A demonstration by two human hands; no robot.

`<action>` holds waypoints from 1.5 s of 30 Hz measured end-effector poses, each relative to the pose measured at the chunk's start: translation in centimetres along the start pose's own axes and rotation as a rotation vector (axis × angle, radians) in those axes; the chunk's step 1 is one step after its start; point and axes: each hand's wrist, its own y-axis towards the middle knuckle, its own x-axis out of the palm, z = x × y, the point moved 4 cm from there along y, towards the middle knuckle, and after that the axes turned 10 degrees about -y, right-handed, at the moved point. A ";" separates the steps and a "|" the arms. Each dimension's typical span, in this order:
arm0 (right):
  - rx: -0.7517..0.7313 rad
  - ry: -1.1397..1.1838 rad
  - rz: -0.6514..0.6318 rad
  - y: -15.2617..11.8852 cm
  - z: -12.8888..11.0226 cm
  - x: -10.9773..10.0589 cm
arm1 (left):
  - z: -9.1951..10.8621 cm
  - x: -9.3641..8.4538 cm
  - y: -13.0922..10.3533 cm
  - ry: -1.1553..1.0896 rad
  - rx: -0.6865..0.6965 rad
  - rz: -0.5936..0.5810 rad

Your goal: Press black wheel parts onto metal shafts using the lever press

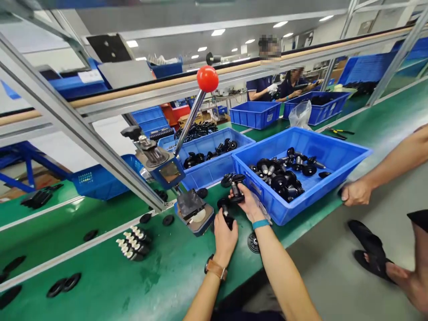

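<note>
Left hand [224, 235]: closed around a black caster part [226, 213], near the table's front edge.
Right hand [247, 201]: closed on a second caster part [236, 187], beside the blue bin [334, 154].

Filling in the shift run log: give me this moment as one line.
left hand: grips black part | right hand: holds black knob part | hand press beside | blue bin: black parts

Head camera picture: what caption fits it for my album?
Left hand and right hand each hold a black part beside a lever press and blue bin.
</note>
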 end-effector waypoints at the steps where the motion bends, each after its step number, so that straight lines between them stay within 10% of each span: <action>1: 0.000 -0.046 0.023 0.0 -0.2 -0.4 | 0.1 -0.3 0.2 -0.010 -0.036 0.001; 13: -0.133 -0.902 0.344 0.1 -0.2 -2.1 | 0.0 -2.7 1.7 -0.801 -0.491 0.058; 22: -0.393 -1.090 0.291 -0.5 -3.3 0.6 | 1.1 -3.3 1.1 -1.209 -0.593 0.052; 27: -0.421 -1.130 0.184 -5.9 -5.9 -0.4 | 1.1 -4.3 0.0 -1.236 -0.647 0.062; 34: -0.361 -1.334 0.096 -16.3 4.1 -2.9 | 1.8 -5.7 -0.8 -1.257 -0.654 0.071; 37: -0.378 -1.215 0.080 -14.0 5.8 -1.3 | 2.0 -5.9 -1.0 -1.250 -0.611 0.043; 45: -0.135 -0.674 0.009 -7.9 1.1 2.7 | 1.9 -6.8 -2.1 -0.961 -0.457 -0.096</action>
